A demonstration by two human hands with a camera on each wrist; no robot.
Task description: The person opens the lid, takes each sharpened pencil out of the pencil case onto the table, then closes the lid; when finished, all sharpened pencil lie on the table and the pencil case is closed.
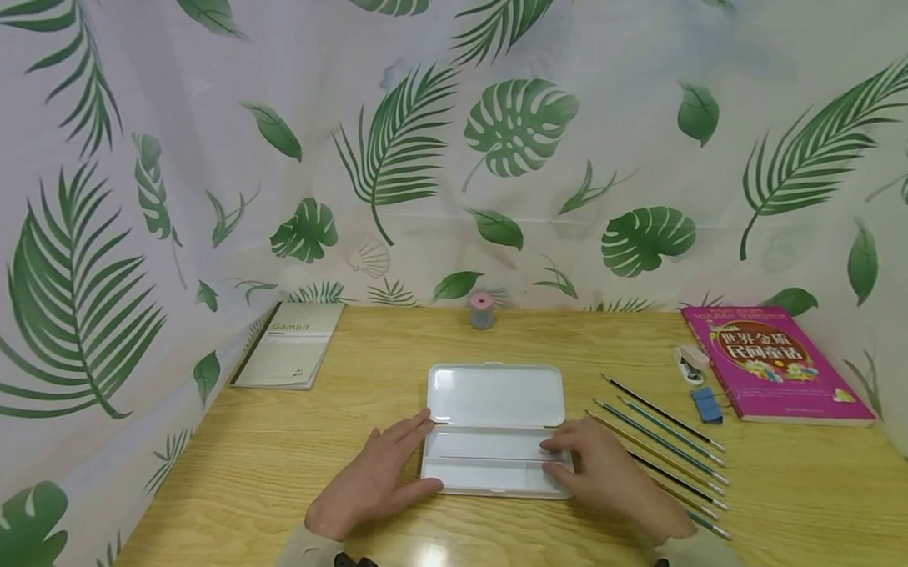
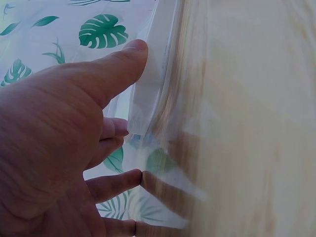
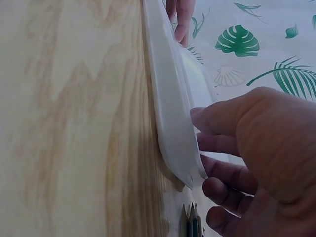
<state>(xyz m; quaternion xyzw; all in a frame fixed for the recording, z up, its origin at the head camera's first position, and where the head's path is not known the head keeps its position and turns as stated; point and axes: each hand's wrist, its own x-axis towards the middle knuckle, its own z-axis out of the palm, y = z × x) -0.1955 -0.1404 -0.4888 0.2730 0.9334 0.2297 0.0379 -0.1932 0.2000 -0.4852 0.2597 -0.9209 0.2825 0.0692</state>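
A white pencil case [image 1: 485, 476] lies on the table with its lid [image 1: 495, 395] folded back. Its inside is divided into long compartments, and I see nothing stored in them. My left hand [image 1: 375, 481] rests against the case's left side, fingers stretched along it and thumb by the front corner. On the opposite side, my right hand [image 1: 605, 472] reaches over the edge, with thumb and forefinger loosely bent over the compartments. In the right wrist view, its thumb [image 3: 217, 118] is at the white rim. Several pencils [image 1: 666, 441] lie in a slanted row beside my right hand.
Behind the pencils are a blue eraser-like block [image 1: 707, 406], a small pale sharpener-like item [image 1: 691, 364] and a pink book [image 1: 785, 362]. A pink-and-grey cylinder [image 1: 481, 310] stands at the table's back edge. The notebook [image 1: 290, 344] lies at the back left.
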